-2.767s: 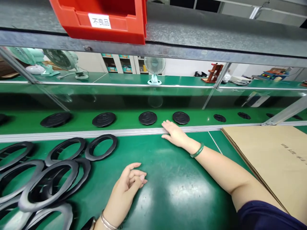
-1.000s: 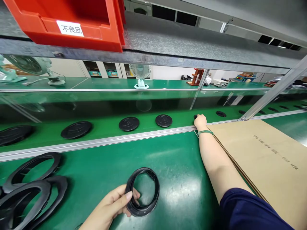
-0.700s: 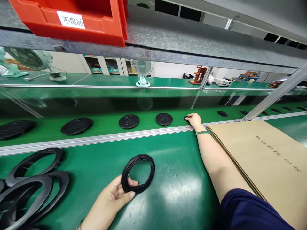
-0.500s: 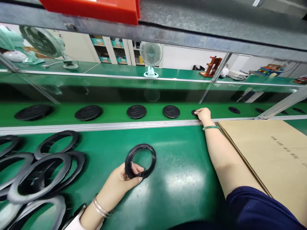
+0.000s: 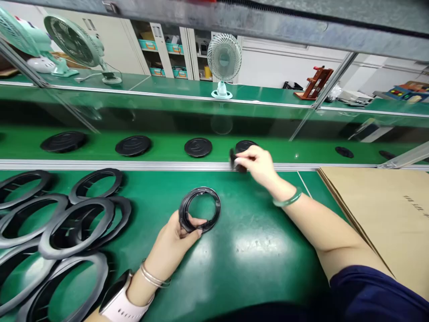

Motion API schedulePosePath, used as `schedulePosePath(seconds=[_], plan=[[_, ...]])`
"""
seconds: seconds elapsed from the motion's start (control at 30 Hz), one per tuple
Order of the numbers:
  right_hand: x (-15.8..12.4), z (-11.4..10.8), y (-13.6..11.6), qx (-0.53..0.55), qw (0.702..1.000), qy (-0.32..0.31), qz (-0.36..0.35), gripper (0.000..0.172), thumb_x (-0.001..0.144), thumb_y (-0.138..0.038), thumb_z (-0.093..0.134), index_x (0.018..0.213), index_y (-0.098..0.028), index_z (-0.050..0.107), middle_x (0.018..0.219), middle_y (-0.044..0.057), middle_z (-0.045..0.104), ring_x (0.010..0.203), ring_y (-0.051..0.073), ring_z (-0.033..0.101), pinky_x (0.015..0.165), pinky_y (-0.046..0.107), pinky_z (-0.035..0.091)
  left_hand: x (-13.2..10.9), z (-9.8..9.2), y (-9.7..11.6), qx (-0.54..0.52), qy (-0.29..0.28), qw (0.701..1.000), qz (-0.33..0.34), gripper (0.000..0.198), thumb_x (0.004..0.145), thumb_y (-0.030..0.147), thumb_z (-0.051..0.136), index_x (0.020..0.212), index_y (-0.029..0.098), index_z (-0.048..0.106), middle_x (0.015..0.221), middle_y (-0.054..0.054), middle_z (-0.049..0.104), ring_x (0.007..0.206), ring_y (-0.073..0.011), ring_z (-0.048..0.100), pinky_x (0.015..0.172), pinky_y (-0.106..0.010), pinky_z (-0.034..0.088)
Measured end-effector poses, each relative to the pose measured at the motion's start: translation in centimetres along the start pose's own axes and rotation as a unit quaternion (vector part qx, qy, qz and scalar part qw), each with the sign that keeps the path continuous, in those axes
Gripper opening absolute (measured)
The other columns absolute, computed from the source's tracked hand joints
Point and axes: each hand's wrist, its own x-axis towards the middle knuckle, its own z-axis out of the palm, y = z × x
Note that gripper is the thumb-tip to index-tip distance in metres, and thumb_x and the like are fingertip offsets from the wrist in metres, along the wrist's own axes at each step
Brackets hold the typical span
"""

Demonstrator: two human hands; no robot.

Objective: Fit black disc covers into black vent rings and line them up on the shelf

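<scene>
My left hand (image 5: pixel 177 239) is closed on the lower left of a black plastic ring (image 5: pixel 216 210), thumb in front and fingers through the opening. The ring is held tilted above the green tabletop (image 5: pixel 264 268). Over the metal edge strip, my right hand (image 5: pixel 259 166) pinches a small, dark, flat round part (image 5: pixel 233 159), seen nearly edge-on and blurred. Just behind that hand, a round black cover (image 5: pixel 246 145) lies on the green belt (image 5: pixel 167 147), partly hidden by the fingers.
Larger black rings (image 5: pixel 77 228) lie heaped at the left. More black covers (image 5: pixel 198 147) sit along the belt, with a smaller black part (image 5: pixel 344 152) to the right. Flat cardboard (image 5: pixel 385 192) takes up the right side. A metal shelf beam (image 5: pixel 201 22) crosses overhead.
My right hand has lifted the small dark part off the belt and moved left and nearer with it. My left hand still holds the ring. The head view has shifted a little.
</scene>
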Motion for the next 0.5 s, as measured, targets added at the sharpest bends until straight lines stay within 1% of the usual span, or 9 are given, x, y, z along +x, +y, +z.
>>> schedulePosePath(seconds=[0.07, 0.1, 0.13, 0.2, 0.3, 0.4, 0.5], plan=[[-2.7, 2.5, -3.4, 0.066, 0.993, -0.085, -0.048, 0.010, 0.085, -0.032, 0.078, 0.087, -0.022, 0.078, 0.076, 0.000, 0.062, 0.072, 0.017, 0.060, 0.070, 0.031, 0.052, -0.1, 0.0, -0.1, 0.002, 0.007, 1.000, 0.009, 0.041, 0.074, 0.041, 0.075, 0.100, 0.023, 0.048, 0.107, -0.009, 0.076, 0.095, -0.0268, 0.072, 0.084, -0.042, 0.058], [-4.0, 3.4, -4.6, 0.087, 0.986, -0.119, -0.072, 0.010, 0.087, -0.032, 0.077, 0.087, -0.022, 0.078, 0.075, 0.000, 0.061, 0.071, 0.016, 0.059, 0.068, 0.030, 0.052, -0.1, 0.0, -0.2, 0.007, 0.014, 1.000, 0.011, 0.044, 0.074, 0.042, 0.075, 0.103, 0.023, 0.049, 0.107, -0.009, 0.075, 0.096, -0.0274, 0.072, 0.084, -0.042, 0.058], [-5.2, 4.1, -5.4, 0.098, 0.979, -0.148, -0.096, 0.011, 0.089, -0.032, 0.075, 0.088, -0.022, 0.078, 0.075, 0.001, 0.061, 0.071, 0.016, 0.058, 0.068, 0.029, 0.051, -0.1, 0.1, -0.2, 0.016, 0.025, 1.000, 0.011, 0.049, 0.073, 0.043, 0.077, 0.107, 0.022, 0.050, 0.106, -0.009, 0.075, 0.096, -0.0281, 0.072, 0.084, -0.043, 0.058], [-7.1, 5.1, -5.9, 0.089, 0.967, -0.184, -0.151, 0.015, 0.094, -0.033, 0.069, 0.092, -0.020, 0.076, 0.076, 0.002, 0.060, 0.073, 0.016, 0.057, 0.068, 0.029, 0.050, -0.1, 0.2, -0.3, 0.037, 0.054, 0.998, 0.013, 0.061, 0.068, 0.044, 0.081, 0.115, 0.020, 0.052, 0.108, -0.009, 0.074, 0.099, -0.0295, 0.071, 0.085, -0.043, 0.059], [-8.4, 5.7, -5.3, 0.024, 0.956, -0.189, -0.221, 0.024, 0.101, -0.035, 0.057, 0.097, -0.018, 0.074, 0.078, 0.004, 0.059, 0.073, 0.017, 0.054, 0.068, 0.029, 0.047, 0.0, 0.3, -0.4, 0.051, 0.078, 0.995, 0.021, 0.071, 0.063, 0.044, 0.085, 0.122, 0.020, 0.054, 0.113, -0.009, 0.073, 0.101, -0.0305, 0.070, 0.085, -0.042, 0.059], [-8.6, 6.0, -4.7, -0.035, 0.947, -0.169, -0.270, 0.029, 0.104, -0.036, 0.051, 0.098, -0.017, 0.072, 0.077, 0.004, 0.056, 0.071, 0.017, 0.052, 0.066, 0.029, 0.045, 0.0, 0.4, -0.5, 0.035, 0.070, 0.997, 0.016, 0.074, 0.062, 0.043, 0.085, 0.125, 0.020, 0.053, 0.111, -0.010, 0.073, 0.101, -0.0304, 0.071, 0.084, -0.041, 0.060], [-8.7, 6.1, -5.0, -0.062, 0.939, -0.150, -0.304, 0.029, 0.105, -0.034, 0.048, 0.097, -0.017, 0.071, 0.076, 0.004, 0.055, 0.069, 0.016, 0.050, 0.064, 0.027, 0.044, 0.0, 0.4, -0.3, 0.029, 0.067, 0.997, 0.010, 0.077, 0.062, 0.043, 0.085, 0.127, 0.019, 0.051, 0.112, -0.010, 0.073, 0.102, -0.0308, 0.070, 0.085, -0.043, 0.060]])
